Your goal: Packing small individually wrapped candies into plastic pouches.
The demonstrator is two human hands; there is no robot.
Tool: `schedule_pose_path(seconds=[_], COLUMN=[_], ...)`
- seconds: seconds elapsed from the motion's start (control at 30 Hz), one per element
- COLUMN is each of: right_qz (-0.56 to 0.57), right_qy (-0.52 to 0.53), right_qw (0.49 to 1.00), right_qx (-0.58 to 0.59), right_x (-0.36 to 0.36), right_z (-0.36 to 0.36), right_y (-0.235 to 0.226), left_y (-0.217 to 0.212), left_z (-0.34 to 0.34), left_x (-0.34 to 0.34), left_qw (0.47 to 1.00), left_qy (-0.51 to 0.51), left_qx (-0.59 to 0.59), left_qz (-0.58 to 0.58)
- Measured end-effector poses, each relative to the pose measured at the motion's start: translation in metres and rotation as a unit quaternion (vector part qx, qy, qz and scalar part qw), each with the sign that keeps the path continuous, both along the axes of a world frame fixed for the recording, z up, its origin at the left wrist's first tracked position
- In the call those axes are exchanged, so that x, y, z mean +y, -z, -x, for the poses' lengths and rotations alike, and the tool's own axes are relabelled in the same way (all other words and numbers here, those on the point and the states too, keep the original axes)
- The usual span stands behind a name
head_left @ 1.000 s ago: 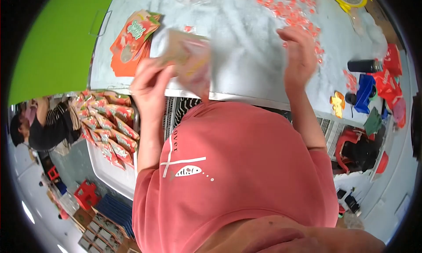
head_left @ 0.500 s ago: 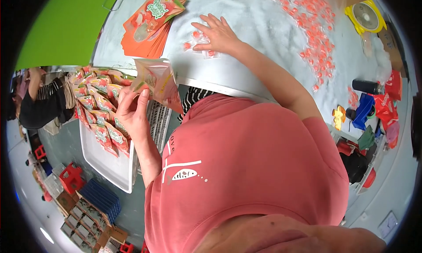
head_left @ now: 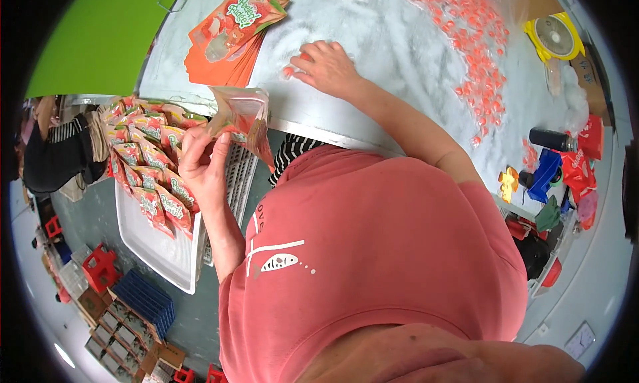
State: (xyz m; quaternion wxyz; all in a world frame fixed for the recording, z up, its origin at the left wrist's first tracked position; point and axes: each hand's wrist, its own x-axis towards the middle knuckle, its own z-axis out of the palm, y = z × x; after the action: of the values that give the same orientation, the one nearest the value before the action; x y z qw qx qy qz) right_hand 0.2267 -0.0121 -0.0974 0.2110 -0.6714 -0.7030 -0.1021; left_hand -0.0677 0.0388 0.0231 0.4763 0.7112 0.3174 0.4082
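Observation:
Between the thumb and fingers of my left hand is a clear-and-red candy pouch, held by its side with its mouth spread at the table's front edge. My right hand rests on the white table, its fingers curled in over a few wrapped red candies. One wrapped candy shows beside the fingertips; how many lie under the palm is hidden. Left of that hand, a fanned stack of flat orange-red pouches lies on the table.
Filled pouches stand in rows in a white tray at my left. A long spread of wrapped candies covers the table's right side. Beyond it are a yellow fan, a dark bottle and a blue tape dispenser.
My right hand has gone from flat and spread to curled, drawing the wrapped candies together under it. My left hand still holds the pouch, whose mouth now shows wider.

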Motion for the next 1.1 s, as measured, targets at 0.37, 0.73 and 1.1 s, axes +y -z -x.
schedule_pose_path(seconds=[0.37, 0.73, 1.1], right_qz=[-0.142, -0.147, -0.138], right_qy=[0.076, -0.238, 0.081], right_qw=[0.938, 0.374, 0.639], right_qx=[0.308, 0.884, 0.753], right_x=[-0.006, -0.036, -0.059], right_z=[-0.03, -0.066, -0.038], right_y=[-0.005, -0.118, -0.165], left_y=[0.004, -0.016, -0.016], left_z=[-0.028, -0.12, -0.167], left_x=[-0.005, 0.001, -0.012], left_qw=[0.999, 0.977, 0.97], left_qy=[0.029, 0.14, 0.18], left_qx=[0.027, 0.125, 0.093], left_qz=[-0.025, -0.104, -0.132])
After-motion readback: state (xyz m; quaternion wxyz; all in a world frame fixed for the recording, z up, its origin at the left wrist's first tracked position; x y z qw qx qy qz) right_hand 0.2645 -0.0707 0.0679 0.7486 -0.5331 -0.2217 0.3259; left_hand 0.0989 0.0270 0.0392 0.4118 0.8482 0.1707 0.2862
